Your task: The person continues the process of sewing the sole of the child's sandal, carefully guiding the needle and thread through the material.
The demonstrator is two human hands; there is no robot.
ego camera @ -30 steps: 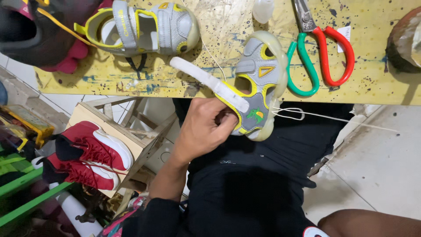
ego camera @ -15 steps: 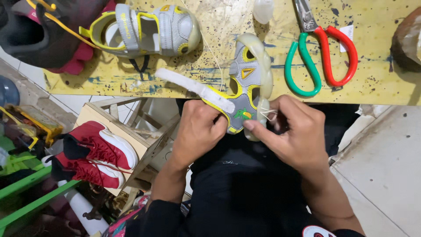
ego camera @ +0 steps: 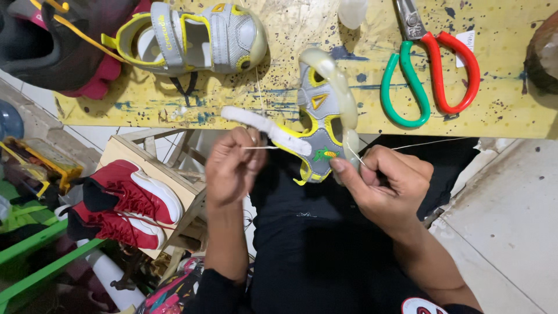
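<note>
Both hands now draw thread taut through a grey-and-yellow sandal (ego camera: 322,131) at the desk (ego camera: 511,119) edge.
Left hand (ego camera: 232,166) pinches thread (ego camera: 256,147); right hand (ego camera: 383,183) grips the sole. Stitching looks underway; scissors (ego camera: 433,64) lie untouched.

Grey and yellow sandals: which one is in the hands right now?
The sandal at the table's front edge, sole side turned right, gripped by the left hand and right hand. The other sandal lies untouched farther back on the yellow table.

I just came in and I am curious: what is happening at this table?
A person sits at a yellow paint-spattered table and holds a grey and yellow child's sandal on its side at the table's edge. The right hand grips the sole; the left hand pinches a thin thread. The matching sandal and scissors lie untouched.
</note>
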